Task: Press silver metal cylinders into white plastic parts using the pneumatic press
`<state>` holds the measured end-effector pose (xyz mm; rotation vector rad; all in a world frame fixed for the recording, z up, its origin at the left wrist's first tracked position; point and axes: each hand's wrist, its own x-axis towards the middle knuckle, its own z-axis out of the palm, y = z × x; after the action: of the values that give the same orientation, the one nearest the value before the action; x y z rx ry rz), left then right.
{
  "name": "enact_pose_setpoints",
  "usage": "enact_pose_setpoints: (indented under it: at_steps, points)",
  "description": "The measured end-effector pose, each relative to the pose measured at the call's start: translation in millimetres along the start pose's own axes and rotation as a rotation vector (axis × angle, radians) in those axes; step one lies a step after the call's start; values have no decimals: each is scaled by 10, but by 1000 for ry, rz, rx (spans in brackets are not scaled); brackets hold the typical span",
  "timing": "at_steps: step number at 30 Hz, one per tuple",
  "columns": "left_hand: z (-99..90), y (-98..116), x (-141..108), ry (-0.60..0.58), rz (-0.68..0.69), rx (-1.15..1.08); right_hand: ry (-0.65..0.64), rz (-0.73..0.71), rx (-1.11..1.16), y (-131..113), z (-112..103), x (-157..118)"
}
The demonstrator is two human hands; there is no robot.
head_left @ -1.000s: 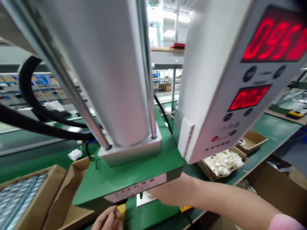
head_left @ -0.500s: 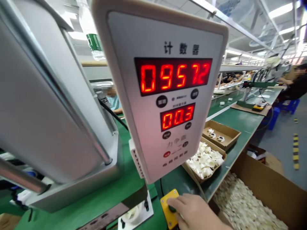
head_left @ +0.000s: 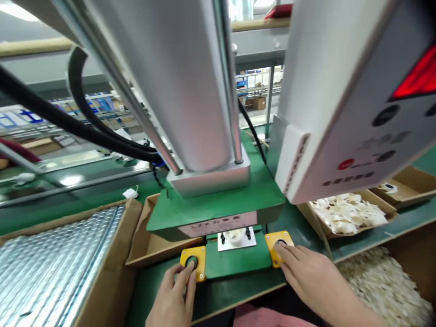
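My left hand [head_left: 175, 290] rests its fingertips on the round green button [head_left: 191, 262] of the left yellow control box. The fingers are stretched out and grip nothing. On the right yellow control box [head_left: 286, 236], the extended fingers of my right hand [head_left: 303, 268] lie over its button, which they partly cover. Between the boxes, a round white part [head_left: 235, 236] sits in a fixture on a metal plate [head_left: 221, 245]. Above it stands a bench press with a green base [head_left: 204, 204] and a thick silver cylinder [head_left: 204, 113].
A counter box [head_left: 340, 150] juts out at the upper right. Beneath it are a carton of white pieces [head_left: 350, 213] and a larger box of pieces [head_left: 388, 281]. Stacked silvery strips fill a carton [head_left: 112, 254] at left. Black hoses [head_left: 98, 136] cross the upper left.
The view has swung left and down, so the press is now central and the counter has shifted right. My left hand has come into sight. My right hand stays at its yellow box.
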<state>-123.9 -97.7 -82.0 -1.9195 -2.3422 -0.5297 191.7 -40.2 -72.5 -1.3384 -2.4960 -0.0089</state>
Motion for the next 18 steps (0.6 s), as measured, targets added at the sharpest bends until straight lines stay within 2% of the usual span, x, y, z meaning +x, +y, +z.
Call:
enact_pose_setpoints:
  at_steps: [4, 7, 9, 12, 15, 18]
  points:
    - [33, 55, -16, 55, 17, -28, -31, 31, 114, 89, -33, 32]
    - [40, 47, -39, 69, 10, -98, -48, 144, 341, 134, -128, 130]
    - [33, 39, -41, 52, -25, -150, -98, 240, 585, 96, -230, 296]
    - [0, 51, -23, 18, -103, -236, -185, 326, 921, -82, -407, 687]
    - [-40, 86, -14, 8, -134, -329, -192, 280, 1100, -299, -525, 1078]
    - [-50, 100, -49, -7, -148, -383, -263, 221, 1188, -422, -501, 1240]
